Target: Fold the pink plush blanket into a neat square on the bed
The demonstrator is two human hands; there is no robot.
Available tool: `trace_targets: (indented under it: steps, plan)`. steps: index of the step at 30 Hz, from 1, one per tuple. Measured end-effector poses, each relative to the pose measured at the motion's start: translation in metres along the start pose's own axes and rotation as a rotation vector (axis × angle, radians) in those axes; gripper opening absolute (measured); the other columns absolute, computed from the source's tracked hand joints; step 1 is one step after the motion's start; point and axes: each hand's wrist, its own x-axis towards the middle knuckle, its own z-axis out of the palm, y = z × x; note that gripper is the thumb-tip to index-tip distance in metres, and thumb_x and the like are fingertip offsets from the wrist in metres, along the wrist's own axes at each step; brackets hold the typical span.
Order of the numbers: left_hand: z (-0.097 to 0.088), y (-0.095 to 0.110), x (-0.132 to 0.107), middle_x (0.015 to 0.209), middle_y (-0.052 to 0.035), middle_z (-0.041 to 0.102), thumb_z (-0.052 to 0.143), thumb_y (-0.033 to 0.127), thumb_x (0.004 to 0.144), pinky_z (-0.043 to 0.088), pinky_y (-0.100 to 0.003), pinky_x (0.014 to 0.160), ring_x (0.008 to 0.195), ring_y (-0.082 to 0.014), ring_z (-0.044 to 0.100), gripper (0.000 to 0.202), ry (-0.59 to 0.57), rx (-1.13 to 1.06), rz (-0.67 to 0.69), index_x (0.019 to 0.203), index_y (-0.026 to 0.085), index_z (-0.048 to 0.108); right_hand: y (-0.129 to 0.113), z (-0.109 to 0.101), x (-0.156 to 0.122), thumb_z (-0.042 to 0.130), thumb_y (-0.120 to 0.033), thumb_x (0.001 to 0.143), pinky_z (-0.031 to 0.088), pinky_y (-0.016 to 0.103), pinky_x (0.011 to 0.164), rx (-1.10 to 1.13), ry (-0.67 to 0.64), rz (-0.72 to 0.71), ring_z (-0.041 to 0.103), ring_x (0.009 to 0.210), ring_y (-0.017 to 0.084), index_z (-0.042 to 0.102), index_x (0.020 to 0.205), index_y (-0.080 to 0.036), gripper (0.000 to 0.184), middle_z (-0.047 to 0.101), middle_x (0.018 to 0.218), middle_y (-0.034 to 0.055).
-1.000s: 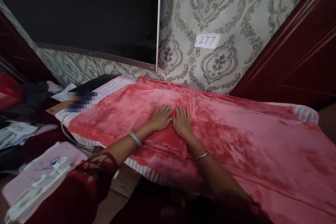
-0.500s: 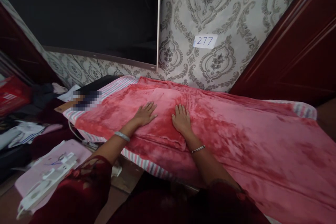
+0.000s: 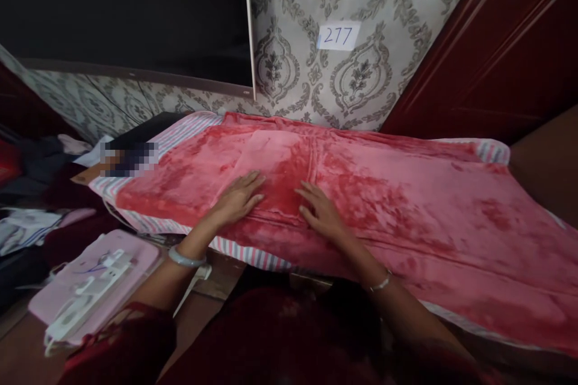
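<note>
A fluffy red-pink cloth [image 3: 383, 192] lies spread over a striped board [image 3: 189, 135] that runs along the wall. A square pocket-like patch [image 3: 277, 168] of the same cloth sits near its left end. My left hand [image 3: 237, 197] rests flat on the patch's lower left, fingers stretched out. At the patch's lower right edge my right hand [image 3: 320, 212] lies flat too, fingers pointing left. Neither hand holds anything. A bangle is on each wrist.
A paper label reading 277 [image 3: 338, 35] is stuck on the patterned wall. A dark screen [image 3: 126, 9] hangs at upper left and a red wooden door [image 3: 497, 54] stands at right. A pink case with a white power strip [image 3: 85, 292] lies at lower left beside piled clothes [image 3: 31, 204].
My hands slid apart from the middle of the patch and drew back toward its near edge. The view shifted, so the cloth sits higher in the picture.
</note>
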Motion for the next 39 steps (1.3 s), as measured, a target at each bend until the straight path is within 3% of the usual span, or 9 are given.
trace_targets:
  steps: [4,11,17,23,25,27,31,35,39]
  plan:
    - [0.013,0.012,-0.022,0.164,-0.0121,0.042,0.044,0.053,0.103,0.026,-0.050,0.127,0.153,-0.0261,0.036,0.062,0.000,-0.049,0.122,0.157,0.022,0.044,-0.016,-0.003,-0.038,0.057,-0.034,0.097,0.038,0.057,0.120,0.016,-0.052,-0.146,0.044,0.146,0.028,0.057,0.147,-0.025,0.051,0.052,0.155,0.0129]
    - [0.022,0.017,-0.026,0.162,-0.0123,0.045,0.052,0.038,0.101,0.027,-0.052,0.127,0.152,-0.0260,0.039,0.056,0.013,0.043,0.100,0.154,0.021,0.047,-0.023,0.000,-0.024,0.044,-0.017,0.101,0.049,0.048,0.112,-0.043,-0.003,-0.140,0.064,0.125,0.023,0.071,0.131,-0.024,0.041,0.073,0.127,0.0094]
    - [0.032,0.029,-0.029,0.161,-0.0122,0.047,0.051,0.031,0.101,0.028,-0.055,0.126,0.152,-0.0290,0.038,0.049,0.024,0.112,0.073,0.149,0.024,0.056,-0.025,0.000,-0.035,0.044,-0.008,0.096,0.051,0.049,0.107,-0.159,0.030,-0.108,0.065,0.120,0.025,0.074,0.127,-0.023,0.045,0.074,0.123,0.0126]
    - [0.021,0.028,-0.030,0.152,-0.0081,0.058,0.043,0.034,0.104,0.032,-0.052,0.124,0.146,-0.0236,0.047,0.044,0.030,-0.061,0.095,0.143,0.024,0.060,-0.031,-0.008,-0.033,0.047,-0.032,0.102,0.052,0.047,0.105,-0.041,0.062,-0.017,0.068,0.113,0.026,0.075,0.121,-0.020,0.036,0.076,0.117,0.0120]
    - [0.014,0.032,-0.017,0.149,-0.0086,0.061,0.034,0.030,0.105,0.035,-0.045,0.124,0.143,-0.0206,0.051,0.047,0.097,-0.121,0.060,0.144,0.020,0.059,-0.036,-0.010,-0.011,0.041,-0.035,0.103,0.048,0.048,0.112,0.010,0.127,0.113,0.063,0.124,0.026,0.067,0.137,-0.019,0.046,0.070,0.131,0.0126]
    - [0.010,0.040,0.002,0.151,-0.0114,0.058,0.031,0.026,0.104,0.036,-0.042,0.124,0.144,-0.0204,0.049,0.050,0.172,-0.128,-0.004,0.147,0.015,0.056,-0.041,-0.005,0.017,0.034,-0.034,0.102,0.038,0.047,0.121,0.101,0.219,0.222,0.047,0.145,0.025,0.045,0.157,-0.016,0.058,0.053,0.155,0.0115]
    - [0.017,0.062,0.038,0.164,-0.0130,0.042,0.034,0.021,0.101,0.029,-0.046,0.128,0.154,-0.0231,0.035,0.056,0.190,-0.052,-0.101,0.156,0.014,0.042,-0.045,0.025,0.061,0.025,-0.031,0.100,0.025,0.043,0.127,0.284,0.346,0.396,0.020,0.158,0.019,0.008,0.167,-0.009,0.072,0.019,0.172,0.0109]
    - [0.038,0.082,0.044,0.168,-0.0159,0.032,0.040,0.022,0.099,0.022,-0.056,0.127,0.158,-0.0290,0.023,0.061,-0.013,0.069,-0.087,0.160,0.015,0.036,-0.039,0.059,0.062,0.024,-0.036,0.101,0.022,0.046,0.128,0.355,0.345,0.561,0.017,0.159,0.020,0.009,0.166,-0.006,0.073,0.020,0.171,0.0149]
    - [0.051,0.088,0.035,0.169,-0.0173,0.030,0.040,0.025,0.100,0.018,-0.058,0.127,0.159,-0.0312,0.020,0.062,-0.115,0.155,-0.065,0.161,0.014,0.035,-0.032,0.076,0.051,0.023,-0.038,0.102,0.018,0.046,0.129,0.319,0.339,0.556,0.012,0.160,0.020,0.009,0.166,-0.006,0.073,0.018,0.172,0.0160]
